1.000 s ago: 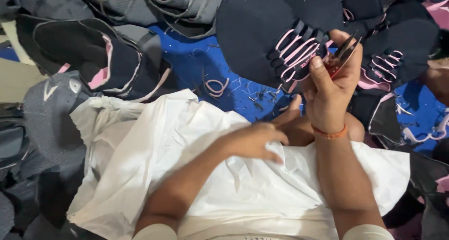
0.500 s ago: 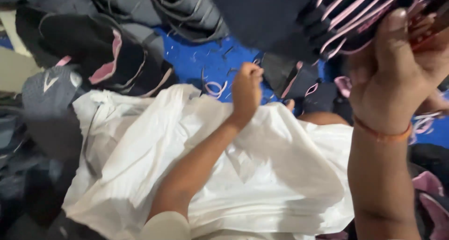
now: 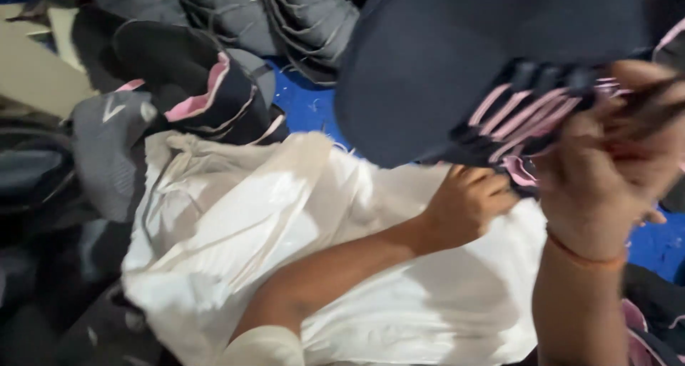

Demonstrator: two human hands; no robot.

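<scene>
A dark navy shoe upper [image 3: 492, 59] with pink stripes [image 3: 517, 113] is held up close to the camera at the upper right. My right hand [image 3: 606, 173] grips it at the striped part. A thin dark object [image 3: 653, 109] lies across the fingers, too blurred to tell what it is. An orange thread band [image 3: 585, 255] circles that wrist. My left hand [image 3: 467, 205] reaches up from the lap with fingers curled on the upper's lower edge. A white cloth [image 3: 285, 252] lies spread over my lap beneath both arms.
Stacks of grey and dark shoe uppers [image 3: 271, 16] lie at the top. A black upper with pink lining [image 3: 207, 98] and a grey piece [image 3: 107, 134] sit at the left. A blue sheet [image 3: 307, 109] strewn with thread scraps covers the floor; more dark pieces lie at the lower right.
The navy upper has come up much closer to the camera. My left hand left the lap, reached over the blue sheet, then took hold of the upper's lower edge.
</scene>
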